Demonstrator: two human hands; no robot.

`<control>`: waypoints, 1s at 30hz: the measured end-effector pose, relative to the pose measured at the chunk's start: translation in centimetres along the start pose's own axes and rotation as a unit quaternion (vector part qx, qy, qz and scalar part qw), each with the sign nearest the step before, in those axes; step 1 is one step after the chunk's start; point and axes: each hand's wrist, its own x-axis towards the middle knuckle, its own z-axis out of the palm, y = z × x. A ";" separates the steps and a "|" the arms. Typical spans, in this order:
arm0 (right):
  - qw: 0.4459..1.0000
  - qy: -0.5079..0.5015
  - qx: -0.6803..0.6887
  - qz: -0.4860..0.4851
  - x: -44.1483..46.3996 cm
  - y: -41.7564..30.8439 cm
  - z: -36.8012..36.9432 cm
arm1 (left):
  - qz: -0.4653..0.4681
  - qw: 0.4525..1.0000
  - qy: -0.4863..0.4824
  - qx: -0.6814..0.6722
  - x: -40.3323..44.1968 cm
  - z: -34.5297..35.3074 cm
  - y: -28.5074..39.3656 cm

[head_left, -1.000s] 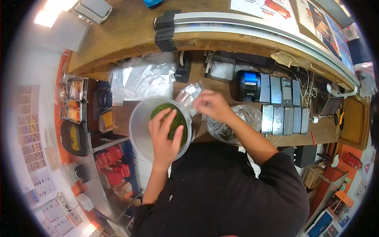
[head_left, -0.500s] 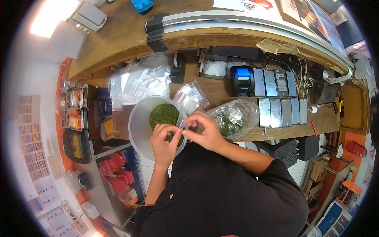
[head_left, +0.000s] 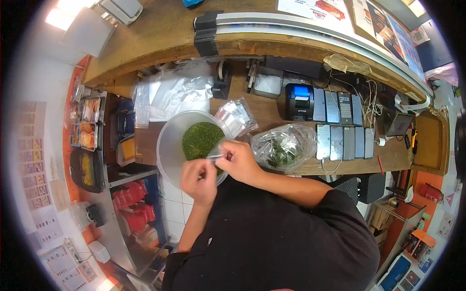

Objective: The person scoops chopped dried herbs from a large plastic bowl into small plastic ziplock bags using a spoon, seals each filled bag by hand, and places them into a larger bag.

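Note:
A large translucent white tub (head_left: 167,140) with finely chopped green herbs (head_left: 201,138) in it stands at the table's front edge. Over its near right side, my right hand (head_left: 239,161) pinches a small clear plastic bag (head_left: 215,153). My left hand (head_left: 199,180), blurred by motion, has its fingers closed at the lower edge of the same bag. A stack of small clear bags (head_left: 235,116) lies just behind the tub. To the right of my right hand is a big clear plastic bag (head_left: 284,147) with green leaves inside.
Larger clear plastic sheets (head_left: 177,94) lie at the back left, beside a black tape dispenser (head_left: 222,80). A small printer (head_left: 299,102) and several phones (head_left: 336,143) with cables fill the right side. A raised wooden shelf (head_left: 262,47) spans the back.
Both hands have moved slightly, the left lower and the right a little to the left. More of the clear plastic shows between them. The view has shifted a little.

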 end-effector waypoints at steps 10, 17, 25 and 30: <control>0.939 0.295 -0.146 0.095 6.2 17.0 -3.0 | -0.004 0.972 0.228 0.046 -0.2 -3.7 -3.4; 0.861 0.122 -0.351 0.347 8.6 19.0 0.9 | 0.023 0.973 0.225 0.050 -0.5 -3.5 -3.7; 0.867 0.123 -0.340 0.344 9.5 21.3 2.9 | -0.007 0.969 0.237 0.071 -0.2 -4.0 -4.2; 0.917 0.057 -0.257 0.300 9.5 24.0 2.3 | -0.015 0.976 0.208 0.070 0.1 -3.7 -4.2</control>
